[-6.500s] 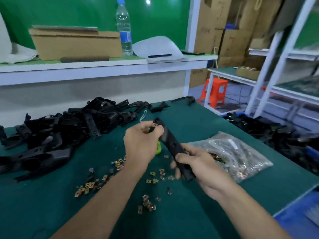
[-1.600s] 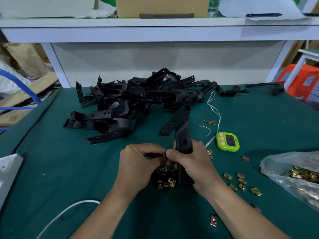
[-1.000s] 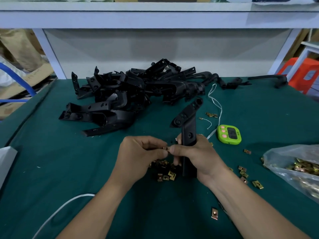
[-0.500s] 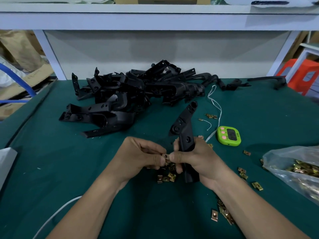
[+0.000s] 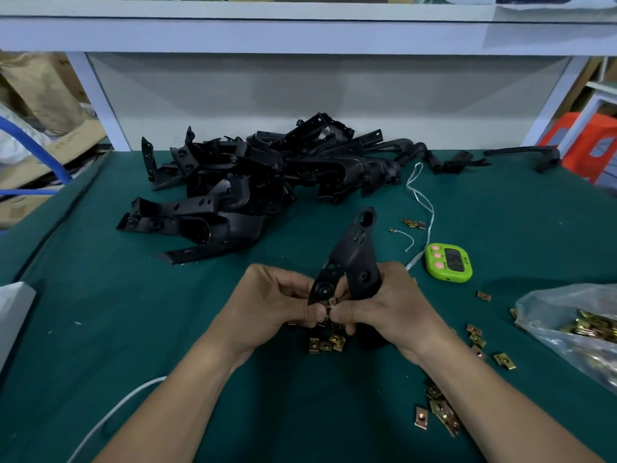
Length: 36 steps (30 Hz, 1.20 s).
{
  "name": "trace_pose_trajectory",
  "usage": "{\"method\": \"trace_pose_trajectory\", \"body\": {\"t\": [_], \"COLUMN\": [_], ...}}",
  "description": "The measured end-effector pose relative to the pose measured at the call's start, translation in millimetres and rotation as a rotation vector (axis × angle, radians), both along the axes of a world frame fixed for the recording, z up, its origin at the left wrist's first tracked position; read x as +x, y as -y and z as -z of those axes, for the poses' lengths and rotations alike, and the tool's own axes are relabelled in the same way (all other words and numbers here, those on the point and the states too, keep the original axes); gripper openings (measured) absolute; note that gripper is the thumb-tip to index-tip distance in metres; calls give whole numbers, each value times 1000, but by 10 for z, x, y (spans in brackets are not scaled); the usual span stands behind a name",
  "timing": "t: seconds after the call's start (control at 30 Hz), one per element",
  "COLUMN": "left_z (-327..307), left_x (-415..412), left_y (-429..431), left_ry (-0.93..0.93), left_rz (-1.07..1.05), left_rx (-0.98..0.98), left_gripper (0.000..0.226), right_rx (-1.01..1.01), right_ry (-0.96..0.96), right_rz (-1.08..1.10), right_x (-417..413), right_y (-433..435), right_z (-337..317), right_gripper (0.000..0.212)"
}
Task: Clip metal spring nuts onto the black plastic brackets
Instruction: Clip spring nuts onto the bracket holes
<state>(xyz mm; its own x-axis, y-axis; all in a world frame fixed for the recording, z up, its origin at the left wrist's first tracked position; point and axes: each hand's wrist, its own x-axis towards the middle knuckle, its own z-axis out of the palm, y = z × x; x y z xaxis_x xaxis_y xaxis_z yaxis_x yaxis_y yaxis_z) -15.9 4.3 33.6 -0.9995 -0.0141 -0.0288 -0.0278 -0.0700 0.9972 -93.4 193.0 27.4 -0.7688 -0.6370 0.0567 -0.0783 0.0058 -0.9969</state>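
Above the near middle of the table [image 5: 100, 329], the right hand [image 5: 387, 307] grips the black bracket [image 5: 355, 259], and the left hand [image 5: 272, 305] pinches a spring nut [image 5: 329, 302] at its lower tab; push it on straight, I think, hole meeting hole.

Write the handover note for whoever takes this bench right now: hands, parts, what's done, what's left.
Left hand: pinches the spring nut against the lower end of the held bracket.
Right hand: grips the held bracket, thumb by the spring nut.
Parts: bracket pile at the far side of the green mat; loose nuts under the hands and to the right; bag of nuts far right.
Done: spring nut brought to the bracket's end; whether it is fully seated cannot be told.
Left: press it home. Whether the pile's brackets carry nuts is too small to tell.
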Motion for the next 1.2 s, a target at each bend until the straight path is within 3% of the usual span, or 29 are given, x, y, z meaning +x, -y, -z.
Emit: {"method": "trace_pose_trajectory", "body": {"t": [0.13,0.27,0.43,0.7,0.83,0.93,1.2], "left_z": [-15,8,-6,2,69,72,16], "left_x": [-10,-18,-22,-14,-55,-43,-30], "left_y": [6,-17,-31,-107,-82,-71,-76], "left_ry": [0,99,18,-234,-178,-154,-106], "left_rz": [17,1,-18,-51,-221,-203,-89], "left_rx": [-23,79,107,-45,-196,-226,-10], "left_gripper": [24,42,26,16,19,17,8], "right_rx": [-12,-71,-92,-40,-9,-17,-29], "right_ry": [23,112,163,267,126,8,-109], "right_rz": [-24,-27,22,34,93,153,103], "right_x": [-8,41,66,45,27,7,2], "right_y": [-7,13,25,7,16,2,-22], "right_z": [-20,-38,-69,-74,-35,-6,-33], "right_gripper": [15,12,15,16,9,13,9]}}
